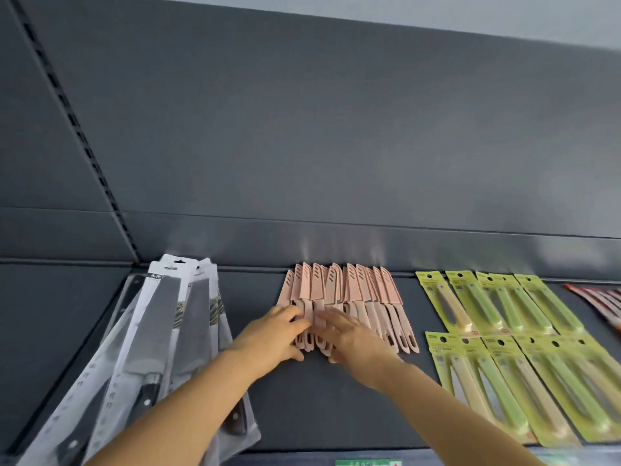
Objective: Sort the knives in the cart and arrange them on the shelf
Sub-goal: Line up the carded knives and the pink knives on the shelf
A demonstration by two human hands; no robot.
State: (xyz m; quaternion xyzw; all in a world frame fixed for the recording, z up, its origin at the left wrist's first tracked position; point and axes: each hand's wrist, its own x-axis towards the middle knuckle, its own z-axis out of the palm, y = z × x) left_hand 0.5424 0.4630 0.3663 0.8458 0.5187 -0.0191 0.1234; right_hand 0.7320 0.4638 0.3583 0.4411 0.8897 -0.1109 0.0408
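Note:
A row of several pink sheathed knives [366,294] lies on the dark grey shelf [322,405], tips toward the back wall. My left hand [274,334] rests on the handles at the row's left end, fingers curled over them. My right hand [358,341] lies flat across the handles in the middle of the row, fingers extended. Both hands cover part of the handles. The cart is out of view.
Large packaged kitchen knives [161,334] lie stacked at the left. Yellow-green carded knives [504,304] fill two rows at the right. Red-packaged items [605,301] show at the far right edge. A price-label strip [368,462] runs along the shelf's front.

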